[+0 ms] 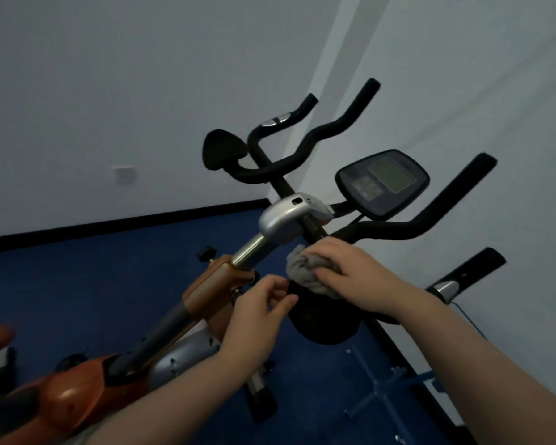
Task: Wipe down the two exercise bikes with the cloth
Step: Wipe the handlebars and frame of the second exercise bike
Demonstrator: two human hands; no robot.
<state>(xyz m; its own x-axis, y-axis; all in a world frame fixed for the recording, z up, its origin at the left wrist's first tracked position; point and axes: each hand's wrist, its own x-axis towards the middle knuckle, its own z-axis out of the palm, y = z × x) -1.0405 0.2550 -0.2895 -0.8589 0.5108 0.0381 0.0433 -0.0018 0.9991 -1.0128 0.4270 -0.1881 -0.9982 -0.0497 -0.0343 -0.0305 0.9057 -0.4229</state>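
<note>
My right hand [350,271] is curled over a bunched grey cloth [305,271], fingers and thumb wrapped round it, pressing it down on the front of a black padded saddle [325,322] near the centre of the view. My left hand [264,303] sits just at 9 o'clock of the saddle's nose, fingers loosely bent, thumb and forefinger close together; I cannot tell whether they touch the saddle.

The near exercise bike [206,284] runs from 7 o'clock up toward the middle: an orange body, a brown clamp, a chrome post and a silver cap [286,216]. Its black handlebars [411,226] spread toward 2 o'clock, with a console screen [382,181] just above them.

At 12 o'clock of the silver cap, a 2nd set of black handlebars [305,146] curves up against the white wall [109,91], with another black saddle [222,149] beside it. Blue floor [77,284] lies below.
</note>
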